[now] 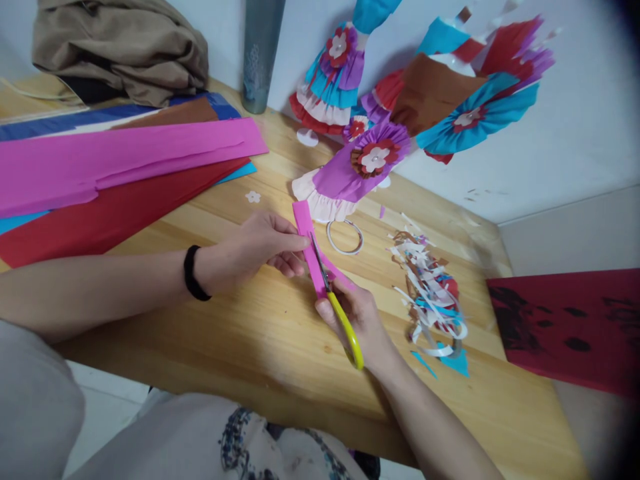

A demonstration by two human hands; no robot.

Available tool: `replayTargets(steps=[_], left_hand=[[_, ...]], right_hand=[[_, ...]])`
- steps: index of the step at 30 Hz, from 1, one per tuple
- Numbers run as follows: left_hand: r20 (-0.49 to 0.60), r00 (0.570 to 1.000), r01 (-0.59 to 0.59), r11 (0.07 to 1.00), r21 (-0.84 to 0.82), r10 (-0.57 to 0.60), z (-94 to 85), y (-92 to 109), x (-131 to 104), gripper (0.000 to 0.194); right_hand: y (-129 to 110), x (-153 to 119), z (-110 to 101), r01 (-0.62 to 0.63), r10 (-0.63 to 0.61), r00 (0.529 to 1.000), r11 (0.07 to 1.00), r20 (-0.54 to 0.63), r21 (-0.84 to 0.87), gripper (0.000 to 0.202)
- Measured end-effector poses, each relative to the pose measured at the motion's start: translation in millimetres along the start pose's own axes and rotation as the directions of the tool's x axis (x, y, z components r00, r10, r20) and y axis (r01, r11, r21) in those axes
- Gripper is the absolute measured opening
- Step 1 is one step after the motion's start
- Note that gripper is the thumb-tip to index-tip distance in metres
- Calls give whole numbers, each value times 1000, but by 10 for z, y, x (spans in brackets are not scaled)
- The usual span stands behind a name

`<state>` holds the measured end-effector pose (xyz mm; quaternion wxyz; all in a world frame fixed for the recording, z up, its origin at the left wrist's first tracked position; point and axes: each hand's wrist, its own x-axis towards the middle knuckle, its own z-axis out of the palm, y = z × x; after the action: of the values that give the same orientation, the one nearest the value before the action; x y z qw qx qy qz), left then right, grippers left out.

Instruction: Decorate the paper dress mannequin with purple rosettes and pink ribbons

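Between thumb and fingers, my left hand [267, 243] pinches a narrow strip of pink paper [302, 215] near its upper part. My right hand [361, 323] grips scissors with yellow handles [344, 327]. The scissor blades lie along the strip, and a thinner pink piece splits away on their right side. Just beyond the strip, a ring of white tape [345, 237] lies on the wooden table [240, 327]. A small white paper flower [253, 197] rests past my left hand.
Long folded crepe paper sheets [130, 157] are stacked at left, below a brown cloth [125, 50]. Paper dress figures [357, 163] stand by the wall with a grey-green cylinder [261, 57]. Paper scraps [433, 293] are heaped at right, near a red panel [575, 327].
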<state>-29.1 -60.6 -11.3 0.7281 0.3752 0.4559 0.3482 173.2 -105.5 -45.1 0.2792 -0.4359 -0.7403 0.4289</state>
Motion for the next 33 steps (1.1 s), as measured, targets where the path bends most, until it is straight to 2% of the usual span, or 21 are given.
replayTargets(steps=[12,17,24,28,33], left_hand=[[14,1000,19,999,-46,-19,-24,-35,21,21],[-17,999,34,999,-27,-34,-8,-13,15,20],[31,999,21,998,-54,-19,-21,-21,13,19],[8,999,44,998,-54,-43,-13,13,6,17],[-26,1000,10,999,-40,-11,-21,58,12,16]], right_hand=[[83,-21,16,-34,33,999,999,-41,-20,26],[92,-24,20,2,-3,998,1000,-56,-14,23],[101,-25,22,26,-28,998,999,-61,-32,23],[120,-30,28,16,-18,998,999,-61,-30,24],[127,-35,24,-15,13,998,999,-59,-31,27]])
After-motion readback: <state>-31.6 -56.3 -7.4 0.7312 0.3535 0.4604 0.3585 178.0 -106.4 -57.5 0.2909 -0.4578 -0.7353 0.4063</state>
